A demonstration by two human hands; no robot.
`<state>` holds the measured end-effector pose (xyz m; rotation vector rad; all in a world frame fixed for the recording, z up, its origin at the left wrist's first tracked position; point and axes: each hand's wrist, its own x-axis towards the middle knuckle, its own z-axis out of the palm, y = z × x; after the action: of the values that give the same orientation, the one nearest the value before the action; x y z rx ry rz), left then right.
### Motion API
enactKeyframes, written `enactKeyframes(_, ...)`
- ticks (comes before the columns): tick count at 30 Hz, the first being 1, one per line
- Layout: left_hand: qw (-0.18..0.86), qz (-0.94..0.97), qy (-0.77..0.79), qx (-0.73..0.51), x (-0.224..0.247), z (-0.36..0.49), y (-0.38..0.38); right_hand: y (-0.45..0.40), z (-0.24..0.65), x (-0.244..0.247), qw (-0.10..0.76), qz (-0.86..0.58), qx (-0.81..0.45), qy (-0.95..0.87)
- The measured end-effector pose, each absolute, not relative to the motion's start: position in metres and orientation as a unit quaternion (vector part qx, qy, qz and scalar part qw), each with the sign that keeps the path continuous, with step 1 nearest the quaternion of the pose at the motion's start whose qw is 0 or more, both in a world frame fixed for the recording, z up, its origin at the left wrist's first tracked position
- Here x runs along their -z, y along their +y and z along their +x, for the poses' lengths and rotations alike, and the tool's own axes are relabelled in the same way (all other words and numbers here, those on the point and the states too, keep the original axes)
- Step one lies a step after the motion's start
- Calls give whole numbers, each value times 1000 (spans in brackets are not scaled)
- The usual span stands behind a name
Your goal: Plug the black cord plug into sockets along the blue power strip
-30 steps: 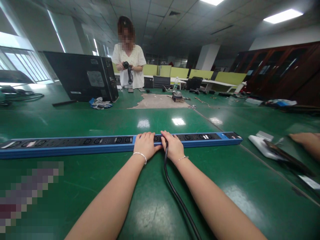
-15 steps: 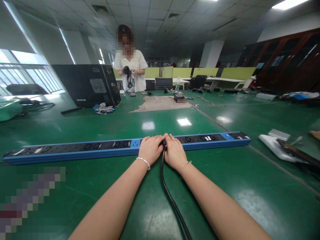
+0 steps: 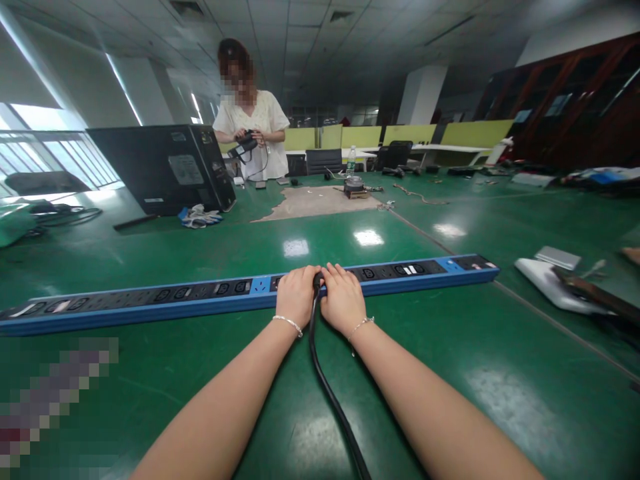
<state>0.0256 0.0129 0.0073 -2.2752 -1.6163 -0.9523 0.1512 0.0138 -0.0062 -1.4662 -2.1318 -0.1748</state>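
Note:
A long blue power strip (image 3: 260, 285) with black sockets lies across the green table (image 3: 225, 250). At its middle, a black plug (image 3: 318, 280) sits between my two hands, and its black cable (image 3: 325, 383) runs down toward me. My left hand (image 3: 296, 293) rests over the strip on the plug's left side, fingers together, its thumb hidden. My right hand (image 3: 344, 297) covers the strip just right of the plug, its fingers slightly spread over the sockets. The plug's far end and the socket under it are hidden.
Across the table a person (image 3: 255, 127) handles a dark cabled object. A black computer case (image 3: 165, 170) stands at the back left, gloves (image 3: 200, 216) beside it. A bottle (image 3: 351, 162) stands farther back. A white object (image 3: 550, 287) lies on the right.
My right hand has parted slightly from the left, showing more of the plug. The view has shifted a little. Across the table, the person's hands have raised the dark object.

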Motion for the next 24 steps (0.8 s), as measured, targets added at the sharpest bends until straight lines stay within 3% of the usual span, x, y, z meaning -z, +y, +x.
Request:
enactKeyframes(7, 125, -768, -499, 381, 6, 22, 20, 15, 150, 8, 271, -548, 68, -788)
enactKeyframes(13, 170, -722, -424, 520, -17, 36, 11, 15, 149, 8, 275, -554, 70, -783)
enactKeyframes(18, 155, -707, -494, 483, -32, 8, 4, 13, 151, 6, 261, -550, 70, -790)
enactKeyframes(24, 40, -645, -651, 398, -24, -76, -4, 14, 150, 6, 259, -554, 68, -788)
